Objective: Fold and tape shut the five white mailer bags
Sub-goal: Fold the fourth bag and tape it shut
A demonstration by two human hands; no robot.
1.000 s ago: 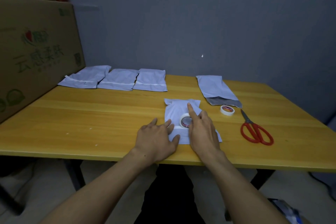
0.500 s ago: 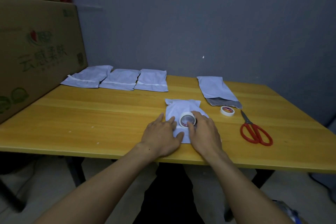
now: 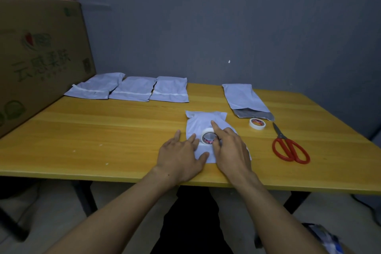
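A white mailer bag (image 3: 203,120) lies folded at the table's front middle. My left hand (image 3: 181,155) presses flat on its near left part. A white tape roll (image 3: 207,137) stands on the bag, and my right hand (image 3: 232,148) holds it between thumb and fingers, the index finger stretched out past it. Three folded bags (image 3: 97,88) (image 3: 134,92) (image 3: 171,89) lie in a row at the back left, each with a strip of tape across it. One unfolded bag (image 3: 244,98) lies at the back right, its grey opening toward me.
A second tape roll (image 3: 257,123) and red-handled scissors (image 3: 290,148) lie right of my hands on the yellow wooden table (image 3: 103,130). A big cardboard box (image 3: 41,57) stands along the table's left side. A grey wall is close behind.
My right hand curled its fingers onto the tape roll, then straightened its index finger again. The roll stays in nearly the same place on the bag. My left hand stays flat.
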